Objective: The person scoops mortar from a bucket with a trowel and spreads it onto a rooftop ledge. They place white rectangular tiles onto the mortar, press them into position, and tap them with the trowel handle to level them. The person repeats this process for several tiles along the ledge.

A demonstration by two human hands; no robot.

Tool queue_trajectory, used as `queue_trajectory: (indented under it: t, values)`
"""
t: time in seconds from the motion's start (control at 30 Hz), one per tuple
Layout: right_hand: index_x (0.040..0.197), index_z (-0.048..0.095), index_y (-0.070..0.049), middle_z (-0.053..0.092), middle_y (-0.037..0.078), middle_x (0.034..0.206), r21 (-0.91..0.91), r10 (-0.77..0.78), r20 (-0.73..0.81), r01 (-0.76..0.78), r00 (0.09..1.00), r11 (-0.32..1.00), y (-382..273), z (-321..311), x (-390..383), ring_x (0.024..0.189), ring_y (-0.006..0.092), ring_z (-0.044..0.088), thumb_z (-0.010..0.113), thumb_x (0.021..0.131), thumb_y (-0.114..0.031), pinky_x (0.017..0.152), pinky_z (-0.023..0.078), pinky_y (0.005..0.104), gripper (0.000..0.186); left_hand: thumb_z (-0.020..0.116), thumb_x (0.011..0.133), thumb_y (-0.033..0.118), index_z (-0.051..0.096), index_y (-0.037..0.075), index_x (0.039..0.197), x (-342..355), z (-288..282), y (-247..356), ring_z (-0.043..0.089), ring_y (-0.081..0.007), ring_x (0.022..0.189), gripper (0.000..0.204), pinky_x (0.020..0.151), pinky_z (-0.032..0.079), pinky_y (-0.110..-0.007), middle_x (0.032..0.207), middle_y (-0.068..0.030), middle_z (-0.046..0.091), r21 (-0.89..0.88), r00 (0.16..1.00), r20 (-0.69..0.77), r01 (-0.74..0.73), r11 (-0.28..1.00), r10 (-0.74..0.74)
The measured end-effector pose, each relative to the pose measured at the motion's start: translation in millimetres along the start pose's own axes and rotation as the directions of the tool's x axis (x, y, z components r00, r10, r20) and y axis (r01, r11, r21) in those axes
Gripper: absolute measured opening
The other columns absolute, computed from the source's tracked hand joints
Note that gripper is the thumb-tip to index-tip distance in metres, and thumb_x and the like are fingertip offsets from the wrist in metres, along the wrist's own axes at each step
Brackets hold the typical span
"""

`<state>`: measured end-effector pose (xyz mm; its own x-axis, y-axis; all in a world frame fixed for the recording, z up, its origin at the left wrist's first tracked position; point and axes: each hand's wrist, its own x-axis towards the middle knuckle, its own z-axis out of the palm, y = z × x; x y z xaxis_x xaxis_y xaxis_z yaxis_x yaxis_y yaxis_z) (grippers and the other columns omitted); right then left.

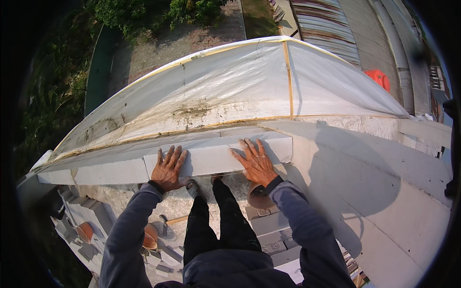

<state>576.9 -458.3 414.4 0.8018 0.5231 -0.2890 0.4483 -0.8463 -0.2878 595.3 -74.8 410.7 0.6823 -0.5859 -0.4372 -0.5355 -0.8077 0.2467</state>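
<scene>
A long low row of white blocks point(115, 168) runs across in front of me. My left hand point(168, 169) lies on it with fingers spread over the near edge, just right of a joint between blocks. My right hand point(254, 164) rests open on the block at the right end point(281, 149), where the row meets a wider white block wall point(350, 187). Both hands hold nothing. My legs and feet show below the row, partly hidden by it.
White sheeting point(235, 81) on a wooden frame stands beyond the blocks, with paving point(158, 48) far below it. Stacked blocks point(271, 225) and orange-brown buckets point(150, 236) lie around my feet. A corrugated roof point(326, 33) and red tank point(377, 79) are at the upper right.
</scene>
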Motion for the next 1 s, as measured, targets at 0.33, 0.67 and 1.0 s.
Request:
queue_trajectory:
  t: [0.33, 0.67, 1.0]
  values:
    - [0.169, 0.024, -0.037, 0.034, 0.017, 0.167, -0.121, -0.065, 0.06, 0.072, 0.996, 0.99, 9.8, 15.5, 9.4, 0.155, 0.0407, 0.031, 0.093, 0.067, -0.023, 0.127, 0.019, 0.0659, 0.124, 0.085, 0.076, 0.051, 0.022, 0.017, 0.169, 13.8, -2.5, 9.4, 0.033, -0.0448, 0.153, 0.117, 0.123, 0.018, -0.072, 0.166, -0.0237, 0.032, -0.01, 0.989, 0.107, 0.104, 0.995, -0.102]
    - [0.171, 0.019, -0.036, 0.038, 0.029, 0.161, -0.112, -0.077, 0.168, 0.097, 0.983, 0.989, 11.0, 9.5, 10.6, 0.148, 0.0494, 0.038, 0.074, 0.083, -0.01, 0.121, 0.024, 0.0699, 0.107, 0.086, 0.072, 0.039, 0.024, 0.013, 0.166, 20.6, -6.8, 14.4, 0.048, -0.041, 0.133, 0.116, 0.115, 0.032, -0.069, 0.141, -0.0238, 0.046, -0.006, 0.995, 0.082, 0.062, 0.998, -0.061]
    - [0.168, 0.029, -0.038, 0.042, 0.025, 0.153, -0.05, -0.144, 0.078, 0.148, 0.987, 0.988, 11.6, 6.6, 9.8, 0.142, 0.046, 0.04, 0.089, 0.067, -0.016, 0.118, 0.027, 0.067, 0.119, 0.087, 0.074, 0.043, 0.018, 0.014, 0.169, 15.6, -9.1, 14.0, 0.047, -0.0385, 0.135, 0.121, 0.113, 0.034, -0.068, 0.141, -0.0221, 0.046, 0.067, 0.987, 0.141, 0.068, 0.995, -0.077]
